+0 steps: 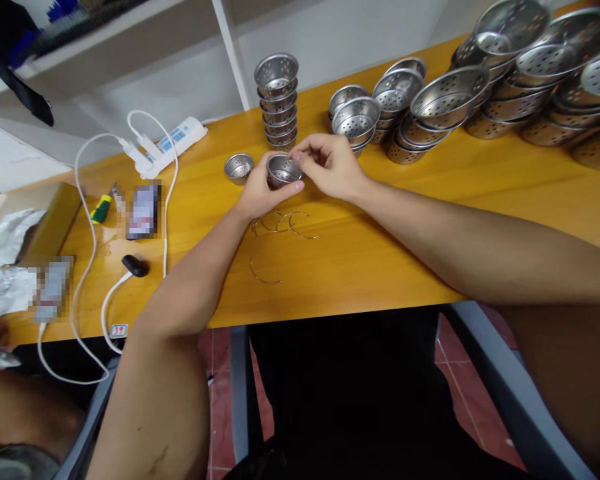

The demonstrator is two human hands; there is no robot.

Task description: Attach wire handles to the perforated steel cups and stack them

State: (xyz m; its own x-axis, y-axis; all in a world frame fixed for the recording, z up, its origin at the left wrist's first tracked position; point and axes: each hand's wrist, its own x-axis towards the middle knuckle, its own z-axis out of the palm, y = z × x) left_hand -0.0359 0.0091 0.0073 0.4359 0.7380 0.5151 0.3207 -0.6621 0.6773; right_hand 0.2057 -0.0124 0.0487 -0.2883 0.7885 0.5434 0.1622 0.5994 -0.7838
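Observation:
A small perforated metal cup (284,172) is held in my left hand (263,187), its fingers and thumb wrapped round the cup's side. My right hand (333,165) is at the cup's right rim, thumb and forefinger pinched together; what lies between them is too small to make out. Several thin curved wires (279,223) lie on the table just below the hands, and a single curved wire (264,277) lies nearer the front edge. One loose cup (239,169) stands left of my left hand. Behind the hands rises a tall stack of cups (277,80).
Many stacked perforated cups (450,100) fill the back right of the wooden table (360,267). At left are a white power strip (170,147) with cables, a green-yellow tool (101,209), a phone-like device (144,211) and a black object (135,265). Another person's arm shows lower left.

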